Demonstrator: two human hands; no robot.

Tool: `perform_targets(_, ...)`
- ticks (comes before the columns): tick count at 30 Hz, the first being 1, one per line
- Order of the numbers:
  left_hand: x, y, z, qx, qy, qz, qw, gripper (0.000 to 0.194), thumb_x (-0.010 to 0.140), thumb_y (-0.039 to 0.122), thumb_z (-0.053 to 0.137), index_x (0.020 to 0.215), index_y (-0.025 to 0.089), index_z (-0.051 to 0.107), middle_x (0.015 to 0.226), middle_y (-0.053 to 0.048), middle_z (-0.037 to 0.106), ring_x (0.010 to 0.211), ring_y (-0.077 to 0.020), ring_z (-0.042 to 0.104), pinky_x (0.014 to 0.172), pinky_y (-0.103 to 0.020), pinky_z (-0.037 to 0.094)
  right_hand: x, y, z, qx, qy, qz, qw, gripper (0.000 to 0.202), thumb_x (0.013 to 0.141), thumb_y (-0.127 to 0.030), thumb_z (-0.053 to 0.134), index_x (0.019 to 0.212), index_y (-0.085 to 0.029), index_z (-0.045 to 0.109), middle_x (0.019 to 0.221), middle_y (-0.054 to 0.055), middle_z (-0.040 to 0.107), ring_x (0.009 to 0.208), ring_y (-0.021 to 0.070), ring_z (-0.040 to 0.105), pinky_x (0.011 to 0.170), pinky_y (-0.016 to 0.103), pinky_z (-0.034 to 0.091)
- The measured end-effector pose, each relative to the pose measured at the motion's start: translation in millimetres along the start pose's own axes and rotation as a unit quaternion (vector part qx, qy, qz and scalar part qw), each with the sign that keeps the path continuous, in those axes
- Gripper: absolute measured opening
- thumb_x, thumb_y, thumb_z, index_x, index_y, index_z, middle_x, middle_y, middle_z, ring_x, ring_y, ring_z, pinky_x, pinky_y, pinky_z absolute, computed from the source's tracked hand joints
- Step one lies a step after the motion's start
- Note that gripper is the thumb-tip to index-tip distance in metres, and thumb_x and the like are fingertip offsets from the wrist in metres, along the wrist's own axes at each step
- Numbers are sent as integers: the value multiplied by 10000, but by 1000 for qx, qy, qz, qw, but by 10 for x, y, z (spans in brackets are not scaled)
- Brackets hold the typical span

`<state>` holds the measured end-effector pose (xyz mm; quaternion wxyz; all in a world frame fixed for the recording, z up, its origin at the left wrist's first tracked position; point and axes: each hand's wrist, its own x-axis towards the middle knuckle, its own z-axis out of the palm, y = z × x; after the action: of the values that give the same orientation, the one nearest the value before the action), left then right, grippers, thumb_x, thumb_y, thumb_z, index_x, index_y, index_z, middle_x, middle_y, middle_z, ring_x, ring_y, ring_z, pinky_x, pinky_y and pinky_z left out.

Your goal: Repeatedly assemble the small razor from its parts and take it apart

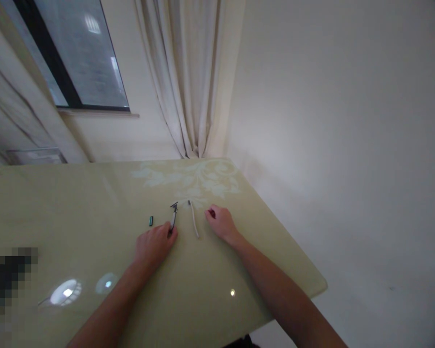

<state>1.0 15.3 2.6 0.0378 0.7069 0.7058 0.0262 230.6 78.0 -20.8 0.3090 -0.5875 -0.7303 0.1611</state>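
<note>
Glossy tbl (83, 212): L hand (156, 241) closed on razor (173, 218), R hand (222, 222) loosely curled nr white stick (194, 220), contents unclear.

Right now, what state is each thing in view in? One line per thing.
Left hand: closed on the razor-like tool.
Razor-like tool: held by its handle, head pointing away.
Right hand: curled; contents unclear.
Slim white stick: lying between the hands, dark end farthest away.
Small dark piece: untouched, on the table.
Table: glossy, showing light reflections.
Curtains: hanging in folds.
Window: partly uncovered; open or shut unclear.
</note>
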Motion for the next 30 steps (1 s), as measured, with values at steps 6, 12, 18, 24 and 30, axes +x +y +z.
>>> perform_targets(6,-111,66,-32,-14,121,25,992,473,1058,456,329,879,222,699,869,-102,784,786,-258,731,676,-324,422,-154,-230,-7,209,-3,-28,977,457,1039,-509,474,855,-158,702,704,19,627,658,141,549,635,246,393)
perform_targets(12,-241,187,70,-85,181,182,963,471,1044,453,394,741,232,680,717,-77,727,693,-203,667,718,-318,430,-288,-481,48,417,-47,-22,907,568,1009,-687,454,1064,-169,680,898,54,672,757,149,602,672,251,470)
perform_targets(18,-212,160,155,-252,111,235,932,320,991,509,536,897,236,674,803,-33,704,736,-183,656,723,-287,463,-290,-515,-27,481,-5,-19,876,464,957,-642,598,866,-188,587,761,11,603,709,145,561,688,267,468)
perform_targets(24,-43,23,49,-434,123,191,872,375,1003,478,532,856,200,736,875,-66,719,838,-196,648,771,-292,494,-213,-383,-214,483,-91,-42,870,416,970,-590,622,1012,-178,658,734,-33,502,640,109,488,614,233,417)
perform_targets(30,-68,-32,-78,-581,60,131,801,583,905,517,693,1409,230,642,1116,-84,711,762,-140,581,690,-254,493,-277,-433,-262,515,-251,-32,819,446,950,-607,650,1064,-175,648,679,-58,469,546,86,393,508,223,285)
